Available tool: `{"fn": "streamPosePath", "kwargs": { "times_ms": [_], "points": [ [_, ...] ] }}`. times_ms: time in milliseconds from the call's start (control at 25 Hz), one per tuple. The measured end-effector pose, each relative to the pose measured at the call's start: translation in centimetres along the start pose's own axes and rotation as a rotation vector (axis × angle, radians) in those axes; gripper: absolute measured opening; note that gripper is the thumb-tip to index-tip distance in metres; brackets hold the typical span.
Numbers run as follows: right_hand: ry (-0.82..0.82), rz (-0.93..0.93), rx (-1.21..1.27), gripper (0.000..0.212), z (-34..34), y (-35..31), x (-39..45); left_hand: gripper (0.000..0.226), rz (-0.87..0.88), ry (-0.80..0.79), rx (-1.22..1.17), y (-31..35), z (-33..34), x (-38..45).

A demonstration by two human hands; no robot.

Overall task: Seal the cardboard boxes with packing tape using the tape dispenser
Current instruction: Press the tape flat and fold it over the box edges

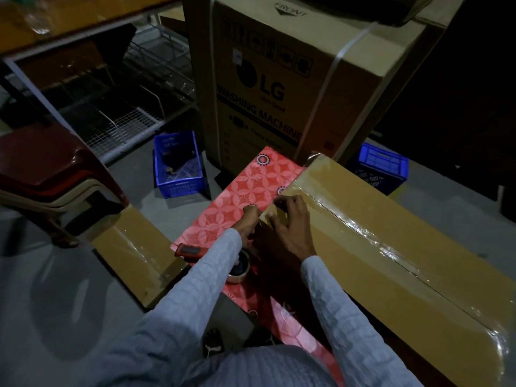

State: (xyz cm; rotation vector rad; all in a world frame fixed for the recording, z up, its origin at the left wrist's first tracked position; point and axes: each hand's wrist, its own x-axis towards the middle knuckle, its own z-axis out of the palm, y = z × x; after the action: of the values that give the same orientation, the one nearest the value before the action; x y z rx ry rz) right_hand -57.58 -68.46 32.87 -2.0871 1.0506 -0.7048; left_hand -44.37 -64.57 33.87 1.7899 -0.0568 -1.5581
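Blue crate point(178, 166) beside washing-machine carton point(293, 79)

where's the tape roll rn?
Head view, lower centre: tape roll sits on the red patterned cloth, under the left forearm, beside the long cardboard box.

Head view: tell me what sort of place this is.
Probably a storeroom or shop back room: a strapped washing machine carton, blue plastic crates on a bare floor, wire shelving, stacked plastic chairs.

Storeroom: washing-machine carton point(293, 79), blue crates point(178, 163), wire shelving point(125, 127).
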Motion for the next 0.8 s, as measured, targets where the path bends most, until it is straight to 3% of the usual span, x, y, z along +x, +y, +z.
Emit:
{"fn": "streamPosePath", "kwargs": {
  "times_ms": [80,160,240,320,400,600,680,800],
  "points": [
    [0.006,-0.001,-0.002,0.032,-0.1,0.2,0.0,0.028,0.101,0.022,0.164,0.3,-0.5,0.4],
    [0.03,-0.001,0.053,0.027,-0.3,0.3,0.1,0.02,0.37,0.219,0.35,0.8,-0.5,0.9],
    [0.095,0.03,0.132,0.017,-0.6,-0.1,0.2,0.025,0.708,0.331,0.403,0.9,0.6,0.1],
    [0.219,0.085,0.226,0.013,-1.0,-0.2,0.4,0.041,0.871,0.262,0.622,0.5,2.6,-0.9],
    [0.318,0.146,0.329,0.018,-1.5,0.0,0.5,0.05,0.825,0.255,0.848,0.1,4.0,-0.9],
    [0.347,0.206,0.407,0.032,-1.5,0.5,0.2,0.051,0.55,0.162,0.972,4.4,3.7,0.1],
    [0.361,0.223,0.421,0.032,-1.4,0.7,0.1,0.038,0.699,0.212,0.854,5.4,4.8,0.0],
    [0.408,0.265,0.469,0.027,-1.6,0.7,0.4,0.042,0.869,0.178,0.769,5.0,6.7,-0.2]
  ]
}}
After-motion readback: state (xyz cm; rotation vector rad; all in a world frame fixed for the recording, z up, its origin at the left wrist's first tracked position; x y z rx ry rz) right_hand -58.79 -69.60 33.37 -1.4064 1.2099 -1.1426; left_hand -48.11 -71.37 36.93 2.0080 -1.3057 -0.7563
